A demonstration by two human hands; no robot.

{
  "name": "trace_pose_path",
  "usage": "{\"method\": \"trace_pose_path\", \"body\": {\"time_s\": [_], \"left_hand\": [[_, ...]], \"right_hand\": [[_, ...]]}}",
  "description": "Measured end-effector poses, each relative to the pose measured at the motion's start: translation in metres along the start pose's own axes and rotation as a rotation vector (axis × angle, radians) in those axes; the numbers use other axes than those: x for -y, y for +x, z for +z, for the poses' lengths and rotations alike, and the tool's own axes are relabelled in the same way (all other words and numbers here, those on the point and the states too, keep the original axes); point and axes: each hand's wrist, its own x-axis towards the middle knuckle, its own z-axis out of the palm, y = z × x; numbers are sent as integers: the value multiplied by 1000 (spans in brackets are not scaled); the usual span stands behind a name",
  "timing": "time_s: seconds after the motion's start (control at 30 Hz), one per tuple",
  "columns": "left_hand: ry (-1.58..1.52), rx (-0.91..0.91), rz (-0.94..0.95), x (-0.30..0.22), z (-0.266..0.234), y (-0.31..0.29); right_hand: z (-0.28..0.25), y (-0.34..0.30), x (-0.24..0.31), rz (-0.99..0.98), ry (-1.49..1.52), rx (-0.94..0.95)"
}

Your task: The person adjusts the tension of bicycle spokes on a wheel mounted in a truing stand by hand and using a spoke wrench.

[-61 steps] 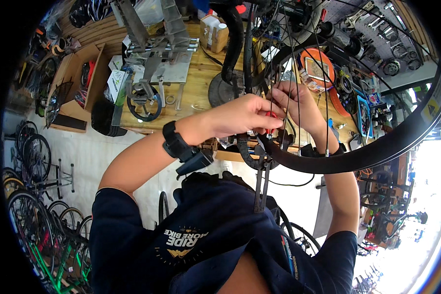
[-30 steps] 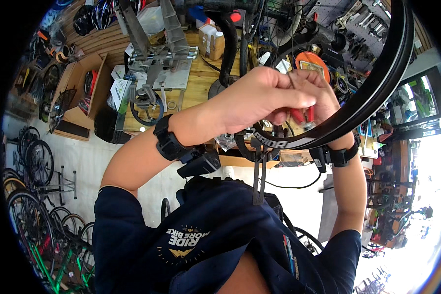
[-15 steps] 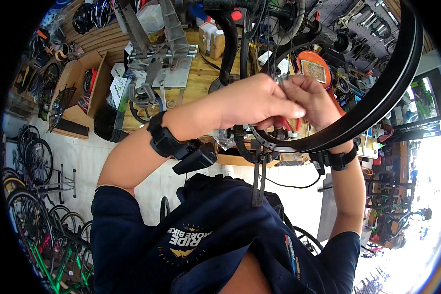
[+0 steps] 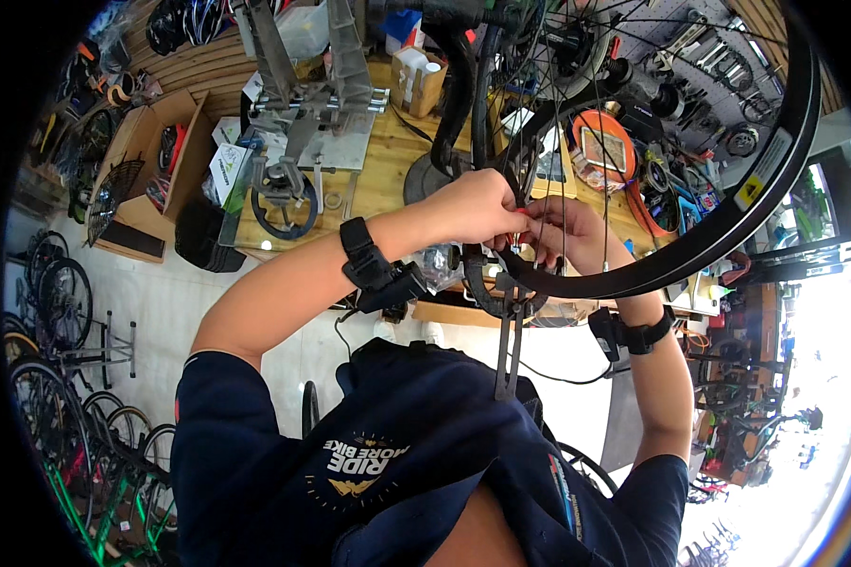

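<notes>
The left hand (image 4: 484,208) holds a small red tool (image 4: 511,238) at the bicycle wheel (image 4: 633,279), beside the right hand (image 4: 577,230).

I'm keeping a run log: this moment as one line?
left hand: grips small red tool | right hand: close beside it, among spokes | wheel: over wooden bench

Wheel rim (image 4: 671,265) turned; sticker (image 4: 764,172) back in view.

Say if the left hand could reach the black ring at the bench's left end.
Probably yes: the bench between the left hand and black ring looks open, though that hand holds a red tool.
</notes>
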Motion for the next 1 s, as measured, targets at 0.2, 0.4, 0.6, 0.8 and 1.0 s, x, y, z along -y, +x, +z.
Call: {"method": "trace_pose_path", "body": {"time_s": [0.2, 0.4, 0.6, 0.8, 1.0], "left_hand": [[-182, 124, 66, 10, -33, 2], [-249, -242, 191, -9, -28, 5], [-317, -113, 278, 36, -16, 57], [-199, -190, 292, 48, -18, 70], [-256, -182, 317, 61, -25, 82]], "right_hand": [[-1, 16, -19, -125, 233, 25], [5, 20, -27, -271, 123, -289], [-31, 6, -2, -365, 137, -450], [-16, -9, -33, -234, 397, -249], [14, -10, -22, -171, 321, -254]]}}
